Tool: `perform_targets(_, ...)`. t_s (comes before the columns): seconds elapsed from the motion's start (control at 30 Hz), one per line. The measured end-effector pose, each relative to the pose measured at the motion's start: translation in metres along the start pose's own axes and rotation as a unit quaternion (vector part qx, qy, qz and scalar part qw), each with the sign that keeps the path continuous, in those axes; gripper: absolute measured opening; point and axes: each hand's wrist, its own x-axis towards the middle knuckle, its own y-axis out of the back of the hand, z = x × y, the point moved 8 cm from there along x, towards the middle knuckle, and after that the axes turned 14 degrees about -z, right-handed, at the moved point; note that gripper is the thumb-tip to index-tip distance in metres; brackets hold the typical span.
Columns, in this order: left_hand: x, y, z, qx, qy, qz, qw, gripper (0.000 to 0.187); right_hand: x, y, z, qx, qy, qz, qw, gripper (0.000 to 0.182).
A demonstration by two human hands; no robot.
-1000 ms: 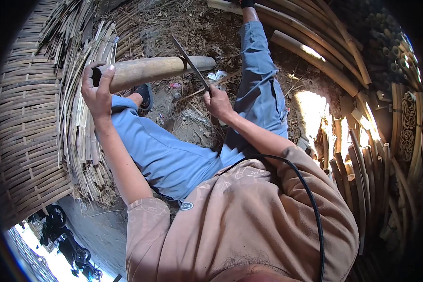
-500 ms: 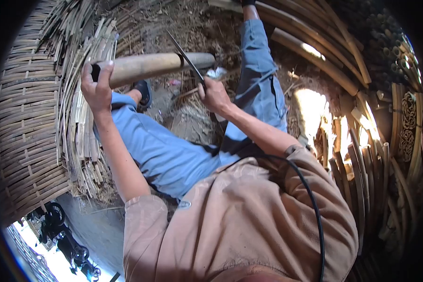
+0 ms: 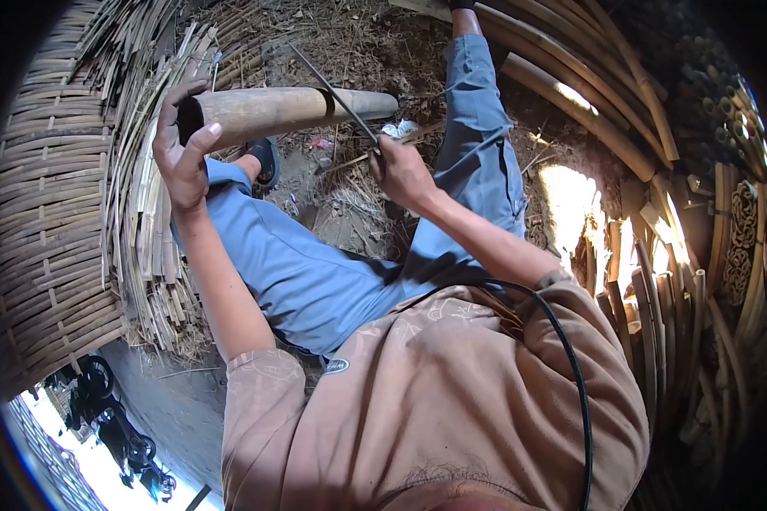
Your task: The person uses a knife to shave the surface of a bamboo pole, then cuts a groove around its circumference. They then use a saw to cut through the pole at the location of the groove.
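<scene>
A thick bamboo pole (image 3: 264,115) lies crosswise before me, its hollow end toward my left hand. My left hand (image 3: 181,153) spans that end, with fingers curved round the far edge and the thumb over the near side. My right hand (image 3: 405,173) is closed round the handle of a long knife (image 3: 337,98). The narrow blade slants up and left over the pole, beside a dark band near its far end. Below the pole is a dark shoe (image 3: 266,162) on my foot, and my blue trouser legs (image 3: 290,255) spread to both sides.
Split bamboo strips (image 3: 153,230) are heaped on the left beside a woven bamboo panel (image 3: 51,204). Long bamboo poles (image 3: 571,111) lie at the upper right. More pieces (image 3: 656,315) stand at the right. A black cable (image 3: 571,358) runs over my shirt. Motorbikes (image 3: 123,434) stand at the lower left.
My left hand's fingers and thumb have spread wider round the pole's end. The pole and the knife have shifted slightly up and to the right in view.
</scene>
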Motion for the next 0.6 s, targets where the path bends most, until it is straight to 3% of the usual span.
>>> perform_targets(0.1,-0.004,0.003,-0.005,-0.046,0.011,-0.018,0.999,0.052,0.007,-0.007,0.039,-0.016,-0.07,-0.025,0.997,0.018)
perform_targets(0.17,-0.002,0.002,-0.006,-0.05,0.016,-0.025,0.998,0.051,0.031,-0.012,0.109,-0.091,-0.182,-0.077,0.976,0.023)
perform_targets(0.23,0.005,-0.001,0.001,-0.045,0.003,-0.001,0.999,0.043,0.037,0.004,0.113,-0.109,-0.177,-0.118,0.971,0.025)
perform_targets(0.33,0.001,0.003,-0.003,-0.005,0.009,0.062,0.998,0.033,0.005,0.012,0.037,-0.017,-0.125,-0.088,0.988,0.018)
perform_targets(0.43,0.003,0.003,0.004,0.052,-0.025,0.077,0.995,0.031,-0.013,0.001,0.002,-0.007,-0.02,0.01,1.0,0.016)
perform_targets(0.5,0.002,0.005,0.0,0.043,-0.019,0.087,0.995,0.03,-0.003,-0.016,0.038,0.008,-0.103,0.012,0.995,0.017)
perform_targets(0.6,0.007,0.015,-0.005,0.083,0.009,0.116,0.99,0.03,0.01,-0.014,0.041,0.026,-0.114,0.003,0.993,0.018)
